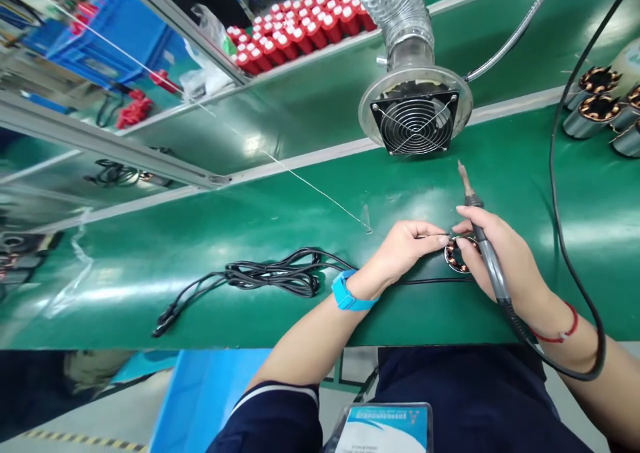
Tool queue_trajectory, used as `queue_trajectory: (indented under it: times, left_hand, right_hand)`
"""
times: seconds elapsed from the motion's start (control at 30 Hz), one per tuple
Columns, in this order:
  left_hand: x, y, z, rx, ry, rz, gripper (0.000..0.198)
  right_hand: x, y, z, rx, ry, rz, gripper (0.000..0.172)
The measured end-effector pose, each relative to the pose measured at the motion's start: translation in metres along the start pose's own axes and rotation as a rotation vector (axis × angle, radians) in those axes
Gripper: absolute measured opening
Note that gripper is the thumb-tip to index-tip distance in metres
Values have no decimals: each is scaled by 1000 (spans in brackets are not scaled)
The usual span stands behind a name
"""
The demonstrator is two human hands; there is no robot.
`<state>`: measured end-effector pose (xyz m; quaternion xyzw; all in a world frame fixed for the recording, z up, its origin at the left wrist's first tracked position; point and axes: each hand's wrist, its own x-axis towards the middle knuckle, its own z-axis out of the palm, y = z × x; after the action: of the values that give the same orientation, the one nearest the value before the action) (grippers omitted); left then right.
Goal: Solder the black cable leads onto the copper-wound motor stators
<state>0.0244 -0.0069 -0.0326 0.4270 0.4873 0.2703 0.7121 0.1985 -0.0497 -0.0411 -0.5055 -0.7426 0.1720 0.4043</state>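
Note:
My right hand point(517, 263) is wrapped round a soldering iron point(493, 263), its bare tip pointing up and away from me. The thumb and fingers of that hand also rest at a small motor stator point(454, 261) with copper windings, partly hidden behind them. From the left, my left hand point(400, 253) is closed in a pinch at the stator's upper rim, on what looks like a thin dark wire point(437, 235). A black power cord point(273, 276) lies coiled left of my left wrist. Its lead runs beneath that wrist toward the stator.
A fume extractor fan point(417, 123) hangs beyond my hands. Several wound stators point(595, 113) stand at the far right. The iron's black cord point(557, 193) loops along the right. A thin solder-like strand point(320, 193) stretches across the green bench point(165, 239). Red parts point(310, 29) fill the shelf behind.

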Motion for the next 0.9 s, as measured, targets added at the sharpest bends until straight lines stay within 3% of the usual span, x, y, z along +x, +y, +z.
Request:
queue_trajectory:
  times: [0.17, 0.53, 0.67, 0.8, 0.9]
  left_hand:
    - [-4, 8, -10, 102, -124, -8, 18]
    - [-7, 6, -6, 81, -140, -157, 16]
    - [-5, 4, -5, 45, -192, -113, 20]
    - [-6, 8, -12, -22, -174, -75, 27]
    - [-8, 11, -17, -53, -199, -112, 26]
  right_hand:
    - [-1, -5, -2, -15, -17, 0, 37]
    - [-4, -5, -5, 61, -44, -38, 44]
    - [-3, -4, -6, 52, -69, -69, 46]
    - [-3, -3, -4, -90, -141, -123, 42]
    - [-3, -4, -1, -219, -113, -149, 33]
